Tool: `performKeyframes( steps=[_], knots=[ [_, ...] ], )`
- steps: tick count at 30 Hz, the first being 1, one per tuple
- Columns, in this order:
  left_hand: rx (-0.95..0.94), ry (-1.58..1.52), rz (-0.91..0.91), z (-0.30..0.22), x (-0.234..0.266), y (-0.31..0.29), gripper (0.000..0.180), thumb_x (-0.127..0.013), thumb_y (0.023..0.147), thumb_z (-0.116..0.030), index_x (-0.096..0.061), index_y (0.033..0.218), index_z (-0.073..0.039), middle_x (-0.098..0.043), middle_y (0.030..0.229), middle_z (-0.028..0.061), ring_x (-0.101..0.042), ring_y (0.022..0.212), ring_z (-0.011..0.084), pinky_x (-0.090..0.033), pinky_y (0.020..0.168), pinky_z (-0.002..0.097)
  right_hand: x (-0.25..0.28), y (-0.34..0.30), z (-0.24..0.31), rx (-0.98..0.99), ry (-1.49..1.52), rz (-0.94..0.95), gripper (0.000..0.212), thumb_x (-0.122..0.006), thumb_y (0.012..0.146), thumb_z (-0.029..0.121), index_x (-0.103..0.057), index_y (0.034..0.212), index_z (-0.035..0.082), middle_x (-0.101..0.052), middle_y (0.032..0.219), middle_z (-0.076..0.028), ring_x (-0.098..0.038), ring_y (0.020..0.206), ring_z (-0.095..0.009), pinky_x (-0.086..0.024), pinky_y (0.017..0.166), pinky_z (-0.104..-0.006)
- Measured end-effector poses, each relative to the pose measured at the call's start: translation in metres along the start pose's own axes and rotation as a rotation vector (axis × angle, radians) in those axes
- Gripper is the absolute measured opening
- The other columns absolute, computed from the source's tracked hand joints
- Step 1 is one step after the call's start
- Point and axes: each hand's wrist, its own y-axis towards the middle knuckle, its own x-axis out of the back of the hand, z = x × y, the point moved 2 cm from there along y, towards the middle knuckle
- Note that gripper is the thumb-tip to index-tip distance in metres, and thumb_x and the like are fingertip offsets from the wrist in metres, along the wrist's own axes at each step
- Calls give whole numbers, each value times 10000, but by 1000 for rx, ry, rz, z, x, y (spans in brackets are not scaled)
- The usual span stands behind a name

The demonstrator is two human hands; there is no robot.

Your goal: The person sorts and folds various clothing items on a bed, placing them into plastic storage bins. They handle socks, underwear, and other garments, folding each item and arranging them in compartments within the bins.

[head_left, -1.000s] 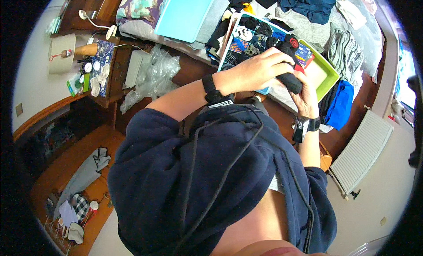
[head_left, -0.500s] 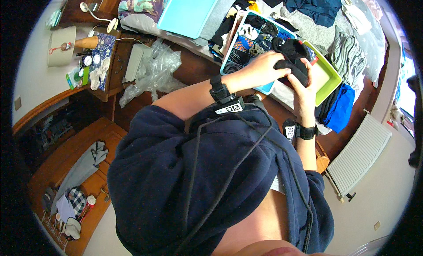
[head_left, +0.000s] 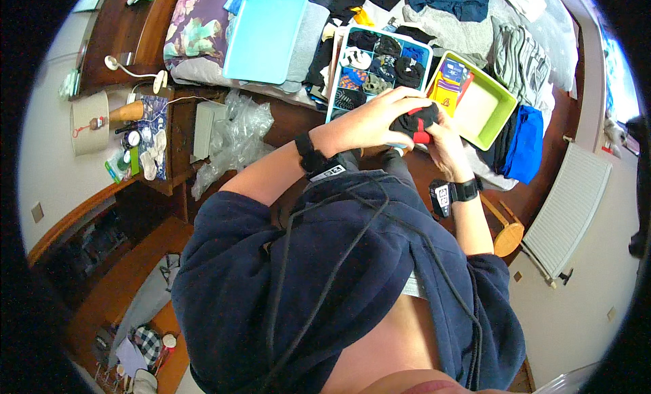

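Pulled in lower and closer to the body since the earlier frame, one black-and-red sock bundle (head_left: 417, 125), longer and looser half a second ago, now sits compact at upper centre right; two hands hold it, the left hand (head_left: 380, 116) with fingers curved over its top and side, the right hand (head_left: 447, 146) with fingers closed against its right; how many socks it contains cannot be told.

Two boxes lie beyond on the bed (head_left: 195, 38): one blue divided box (head_left: 338, 74) at upper centre, with at least eight rolled pieces showing, and one green box (head_left: 485, 112) to its right, holding a yellow packet (head_left: 445, 92); the left hand blocks the divided box's lower part.

One blue lid (head_left: 266, 38) rests at upper left of centre; one clear plastic bag (head_left: 237, 140) lies below it; one bright blue garment (head_left: 525, 146), one round stool (head_left: 508, 239) and one white radiator (head_left: 568, 207) fill the right.
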Motion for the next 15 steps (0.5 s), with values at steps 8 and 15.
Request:
performKeyframes(
  steps=[8, 15],
  knots=[
    [172, 19, 81, 64, -4, -37, 634, -768, 698, -191, -508, 1241, 6, -581, 1105, 192, -576, 1034, 320, -440, 931, 366, 33, 26, -45, -426, 188, 356, 494, -575, 915, 149, -369, 1295, -88, -559, 1151, -167, -593, 1032, -196, -516, 897, -306],
    [411, 226, -42, 93, -20, -79, 446, -753, 692, -132, -591, 1086, -2, -537, 1053, 127, -579, 959, 308, -471, 850, 356, 132, 63, -90, -609, -440, 99, 325, -595, 897, 283, -553, 1088, 24, -612, 1006, -66, -597, 862, -116, -525, 747, -254]
  ],
)
